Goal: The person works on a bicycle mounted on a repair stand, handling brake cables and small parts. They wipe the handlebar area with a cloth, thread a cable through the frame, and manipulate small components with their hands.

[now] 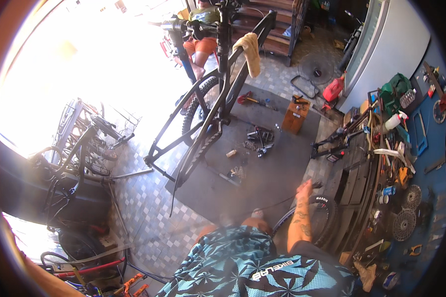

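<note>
My right hand [304, 189], at the lower right above a leaning bike tyre [327, 208], has its fingers curled by a small dark thing that I cannot make out. My left forearm [49, 274] runs along the lower left rim; that hand is out of sight. Ahead of me a dark bike frame with fork [166, 123] hangs over a grey mat [272, 178], a cream cloth [249, 52] draped on it. On the mat lie loose metal parts [260, 141], a red-headed tool [245, 99] and a wooden box [295, 119].
Another person [203, 47] sits behind the frame. Bikes [79, 143] crowd the glaring left side. On the right stand a cluttered workbench [401, 163], a blue tool board [428, 188] and a white fridge [386, 49]. Wooden steps [267, 34] are at the back.
</note>
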`<state>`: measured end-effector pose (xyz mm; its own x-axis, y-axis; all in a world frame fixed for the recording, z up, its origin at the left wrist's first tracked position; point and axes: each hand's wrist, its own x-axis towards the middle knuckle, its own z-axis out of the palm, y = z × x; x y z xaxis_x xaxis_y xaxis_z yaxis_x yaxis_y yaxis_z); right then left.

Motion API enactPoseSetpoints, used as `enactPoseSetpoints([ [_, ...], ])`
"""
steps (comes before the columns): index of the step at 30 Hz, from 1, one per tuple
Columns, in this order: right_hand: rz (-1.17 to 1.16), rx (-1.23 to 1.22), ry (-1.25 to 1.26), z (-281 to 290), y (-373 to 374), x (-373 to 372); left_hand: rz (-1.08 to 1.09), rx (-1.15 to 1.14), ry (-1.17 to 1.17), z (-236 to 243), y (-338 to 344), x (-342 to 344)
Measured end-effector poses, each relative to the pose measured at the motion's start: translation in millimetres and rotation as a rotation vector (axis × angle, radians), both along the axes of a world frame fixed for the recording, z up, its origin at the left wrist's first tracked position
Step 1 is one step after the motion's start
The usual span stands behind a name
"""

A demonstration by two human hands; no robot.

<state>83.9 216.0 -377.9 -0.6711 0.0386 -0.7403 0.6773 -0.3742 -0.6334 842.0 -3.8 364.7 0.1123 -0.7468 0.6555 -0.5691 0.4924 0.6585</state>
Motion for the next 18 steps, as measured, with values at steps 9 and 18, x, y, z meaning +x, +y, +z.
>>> enactPoseSetpoints([
  [9,0.349,-0.134,1.51,370.3,-120.7,-104.2,-1.023,0.917,0.555,-127.0,-28.1,-314.7],
  [18,1.047,0.006,2.817,518.8,-95.3,57.4,-1.358,1.294,0.649,-231.7,3.3,-545.1],
])
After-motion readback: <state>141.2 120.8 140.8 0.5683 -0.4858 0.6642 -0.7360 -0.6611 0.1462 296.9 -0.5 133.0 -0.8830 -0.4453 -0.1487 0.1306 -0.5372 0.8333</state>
